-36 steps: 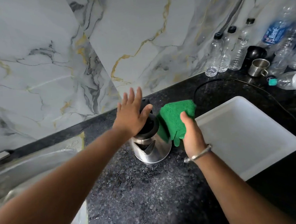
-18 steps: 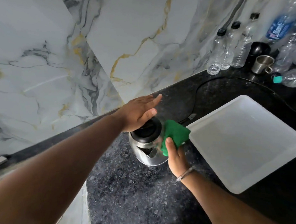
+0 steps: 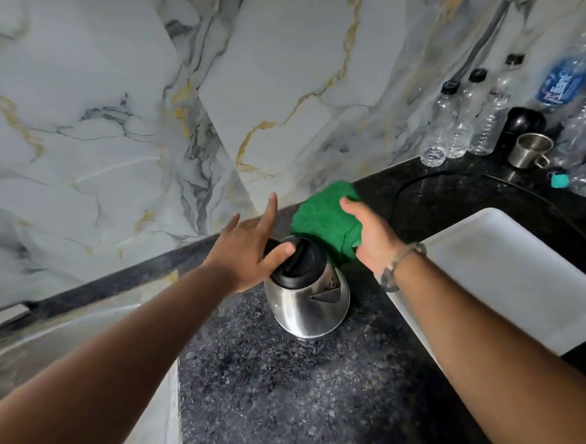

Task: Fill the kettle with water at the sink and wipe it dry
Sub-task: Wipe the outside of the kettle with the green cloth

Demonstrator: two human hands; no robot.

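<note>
Sink (image 3: 62,342) at far left, kettle (image 3: 308,299) clear of it, upright on the dark desk (image 3: 278,394). Left hand (image 3: 249,255) rests flat on the black lid (image 3: 299,261), grip released, fingers spread — likely bracing the kettle so it won't slide. Right hand (image 3: 371,237), grip clenched on a bunched green cloth (image 3: 329,216), presses it to the kettle's far side — wiping under way. White tray (image 3: 515,287) further right.

Single head view: looks forward and down, close over dark countertop (image 3: 295,393), facing marble wall (image 3: 107,130); wide-angle
</note>
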